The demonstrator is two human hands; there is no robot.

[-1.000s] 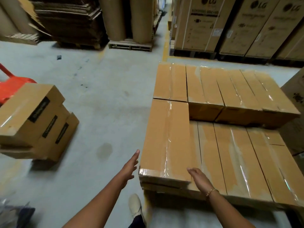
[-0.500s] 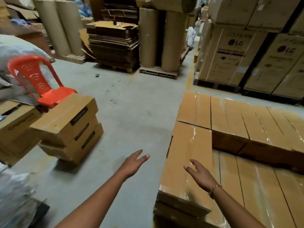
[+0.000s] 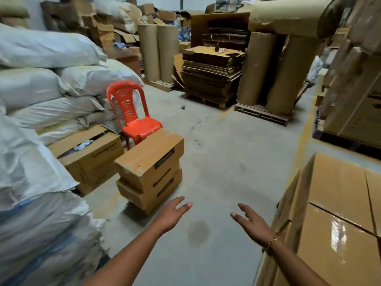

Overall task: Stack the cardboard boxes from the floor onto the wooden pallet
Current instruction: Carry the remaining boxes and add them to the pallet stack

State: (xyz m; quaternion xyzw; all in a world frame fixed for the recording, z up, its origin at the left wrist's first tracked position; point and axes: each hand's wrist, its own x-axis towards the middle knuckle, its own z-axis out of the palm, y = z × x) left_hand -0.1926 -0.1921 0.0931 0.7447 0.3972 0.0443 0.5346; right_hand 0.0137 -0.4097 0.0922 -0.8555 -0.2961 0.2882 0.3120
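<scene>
Two bare forearms are held out over a grey concrete floor (image 3: 226, 172). The left hand (image 3: 172, 216) and the right hand (image 3: 252, 225), which wears a gold bracelet (image 3: 271, 243), are both empty. Their fingers (image 3: 185, 205) are released and spread, palms turned partly toward each other.

At the right edge, close by, is the pallet load (image 3: 338, 203), a block of taped cardboard boxes with glossy tops. The wooden pallet beneath it is hidden.

Just beyond the left hand, three flat cardboard boxes form the floor stack (image 3: 150, 178). They sit slightly askew on one another. The top box (image 3: 148, 153) lies flat, its long axis running from near left to far right toward a red plastic chair (image 3: 134, 114). Its long side, with a black label, faces right.

The step in hand appears to be picking up that top box. It would go best with one hand at each short end, lifting straight up so the skewed boxes below do not slide.

An open carton (image 3: 88, 155) stands left of the stack, against piled white sacks (image 3: 51, 83). Far back are upright brown paper rolls (image 3: 158, 52) and flattened cardboard sheets (image 3: 212, 73) on pallets.
</scene>
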